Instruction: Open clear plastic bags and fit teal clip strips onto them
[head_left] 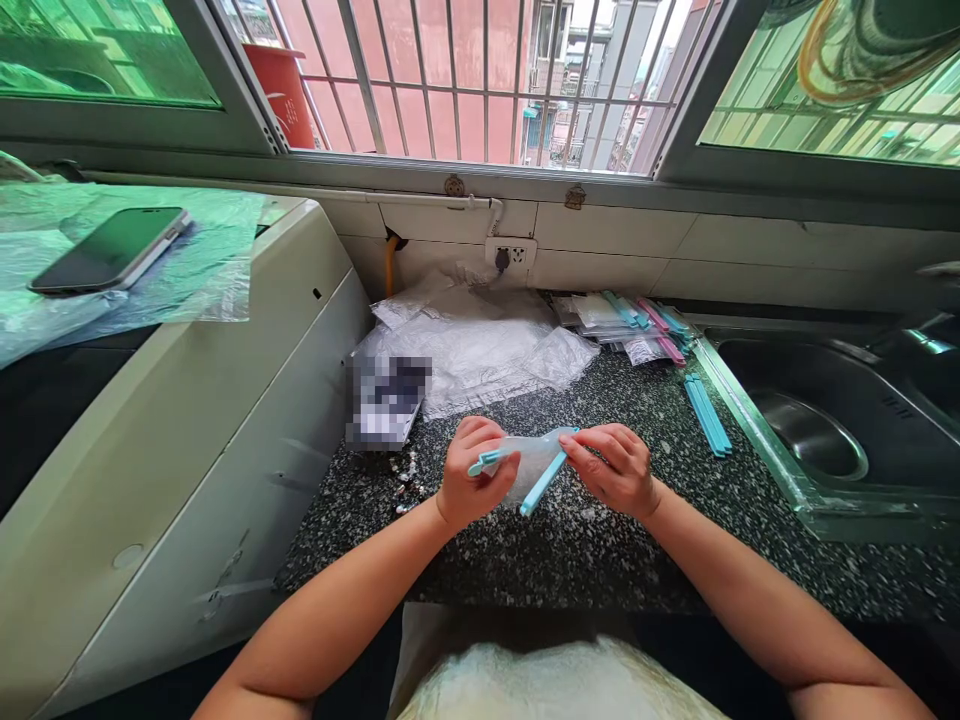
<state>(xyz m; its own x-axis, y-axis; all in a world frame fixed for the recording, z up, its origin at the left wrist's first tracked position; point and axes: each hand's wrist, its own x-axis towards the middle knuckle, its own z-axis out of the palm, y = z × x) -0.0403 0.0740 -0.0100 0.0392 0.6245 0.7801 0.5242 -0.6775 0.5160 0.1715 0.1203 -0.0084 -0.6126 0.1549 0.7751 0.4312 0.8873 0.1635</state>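
My left hand [476,468] is closed around one side of a small clear plastic bag [525,462]. A light-blue piece [491,457] pokes out between its thumb and fingers. With thumb and fingertips, my right hand [616,468] pinches the far end of a light-blue bag-sealing clip [543,486], which slants down toward me beside the bag. Whether the clip and the light-blue piece at my left hand are joined, I cannot tell. Both hands are just above the speckled black counter [600,560].
Clear plastic sheeting [487,345] lies against the wall, with a blurred-out packet [386,405] at its left. Bags with blue and pink clips [637,320] are piled behind. Loose blue clips [706,415] rest near the sink [814,430]. A phone [112,250] lies at left.
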